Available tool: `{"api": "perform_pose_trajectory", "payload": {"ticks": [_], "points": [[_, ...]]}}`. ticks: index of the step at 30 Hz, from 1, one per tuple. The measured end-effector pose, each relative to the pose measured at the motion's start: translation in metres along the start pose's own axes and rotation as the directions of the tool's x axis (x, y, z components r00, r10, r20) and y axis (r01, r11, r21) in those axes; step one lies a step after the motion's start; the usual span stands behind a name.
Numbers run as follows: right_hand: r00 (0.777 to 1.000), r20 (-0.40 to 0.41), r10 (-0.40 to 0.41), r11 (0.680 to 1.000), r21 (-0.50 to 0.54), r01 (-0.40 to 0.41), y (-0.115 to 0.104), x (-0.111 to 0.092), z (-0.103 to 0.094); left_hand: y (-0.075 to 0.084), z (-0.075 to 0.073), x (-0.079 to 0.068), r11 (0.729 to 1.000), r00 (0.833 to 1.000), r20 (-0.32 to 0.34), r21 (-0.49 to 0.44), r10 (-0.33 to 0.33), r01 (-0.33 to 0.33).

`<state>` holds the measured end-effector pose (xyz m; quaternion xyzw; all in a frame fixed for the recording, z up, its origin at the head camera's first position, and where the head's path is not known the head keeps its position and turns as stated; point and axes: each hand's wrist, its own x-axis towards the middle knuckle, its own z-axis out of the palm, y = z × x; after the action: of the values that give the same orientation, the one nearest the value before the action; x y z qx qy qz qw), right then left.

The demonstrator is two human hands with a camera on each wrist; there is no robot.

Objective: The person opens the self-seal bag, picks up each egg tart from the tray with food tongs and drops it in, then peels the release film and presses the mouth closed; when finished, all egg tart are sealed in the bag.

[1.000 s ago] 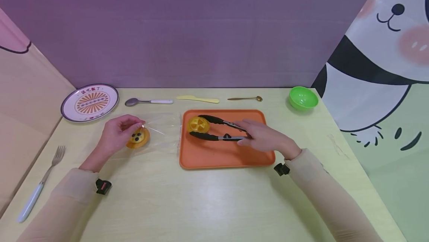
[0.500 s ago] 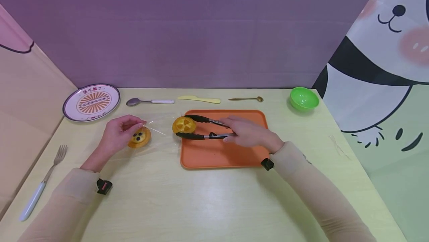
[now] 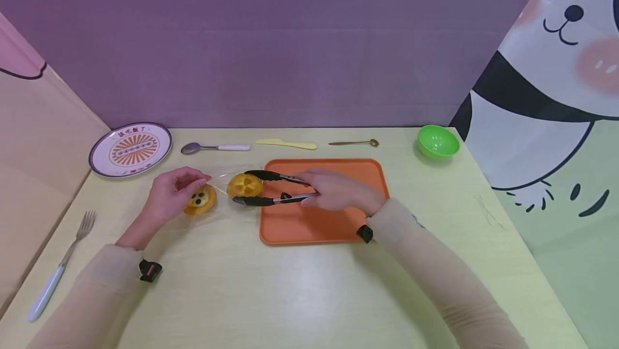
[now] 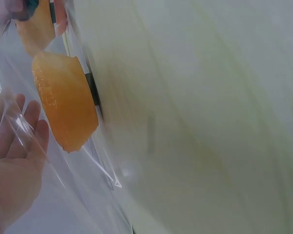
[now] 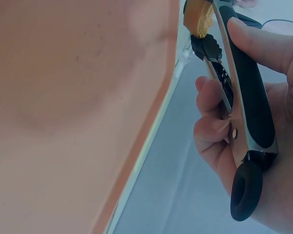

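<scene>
My left hand (image 3: 173, 194) pinches the edge of a clear plastic bag (image 3: 220, 179) between thumb and fingers. Inside the bag, by those fingers, lies an egg tart with dark berries (image 3: 200, 200); the left wrist view shows this tart (image 4: 66, 102) behind the film. Metal tongs with black tips (image 3: 271, 201) are in the grip of my right hand (image 3: 338, 190). Their tips hold a second yellow tart (image 3: 244, 184) at the bag's mouth, just left of the orange tray (image 3: 324, 225). In the right wrist view, fingers and thumb wrap the tongs' black handle (image 5: 249, 83).
Along the back of the table stand a patterned plate (image 3: 130, 150), a spoon (image 3: 213, 147), a yellow knife (image 3: 285, 144), a small gold spoon (image 3: 354, 143) and a green bowl (image 3: 437, 142). A fork (image 3: 63, 263) lies at the left edge.
My right hand has moved left with the tongs, carrying the held tart from above the tray to the bag's mouth. The left hand has stayed nearly still.
</scene>
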<state>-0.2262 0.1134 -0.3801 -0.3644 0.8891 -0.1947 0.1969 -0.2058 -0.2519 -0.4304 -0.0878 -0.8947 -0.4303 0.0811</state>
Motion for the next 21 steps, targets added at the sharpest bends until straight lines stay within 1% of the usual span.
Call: {"api": "perform_pose_trajectory", "payload": {"ticks": [6, 10, 13, 18, 21], "points": [[1.0, -0.005, -0.021, 1.0, 0.017, 0.021, 0.001, 0.012, 0.006, 0.0, 0.002, 0.001, 1.0, 1.0, 0.002, 0.002, -0.006, 0.006], [1.0, 0.025, 0.017, 1.0, 0.009, -0.017, 0.001, 0.016, 0.01, -0.001, 0.002, 0.0, 1.0, 1.0, 0.004, -0.003, -0.004, 0.004], [0.999, 0.037, 0.031, 1.0, -0.005, -0.031, 0.0, 0.019, 0.01, -0.002, 0.002, 0.0, 1.0, 1.0, 0.001, -0.011, 0.002, -0.002], [0.999, 0.029, 0.012, 1.0, -0.007, -0.012, 0.0, 0.024, 0.01, -0.001, 0.001, 0.001, 1.0, 1.0, 0.002, -0.019, 0.006, -0.006], [1.0, 0.024, 0.019, 1.0, -0.021, -0.019, 0.0, 0.026, 0.011, -0.001, 0.001, 0.002, 1.0, 1.0, 0.005, -0.028, 0.013, -0.013]]}}
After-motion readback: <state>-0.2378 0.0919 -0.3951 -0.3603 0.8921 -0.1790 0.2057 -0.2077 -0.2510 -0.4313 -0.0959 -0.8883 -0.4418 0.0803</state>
